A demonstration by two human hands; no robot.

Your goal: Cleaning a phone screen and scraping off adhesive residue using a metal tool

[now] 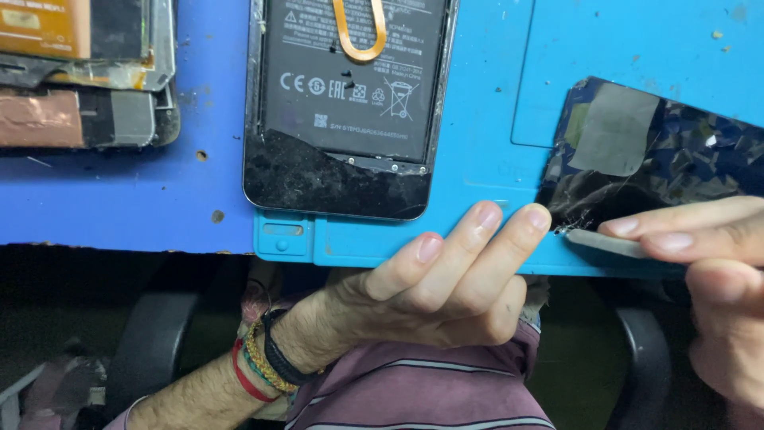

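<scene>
An opened phone [342, 159] lies face down on a light blue work mat [477, 119], its black battery and an orange loop tab showing. To its right lies a cracked dark back cover [676, 151] with a grey patch. My left hand [446, 279] rests on the mat's front edge, fingers stretched, fingertips touching the cover's lower left corner. My right hand [708, 263] comes in from the right and pinches a thin grey pry tool [605, 241], whose tip sits at the cover's corner edge.
A blue table [119, 199] carries the mat. Several stripped phone parts [87, 72] are stacked at the top left. Below the table edge are my striped shirt [422, 390], wrist bands and a dark chair arm [645, 350].
</scene>
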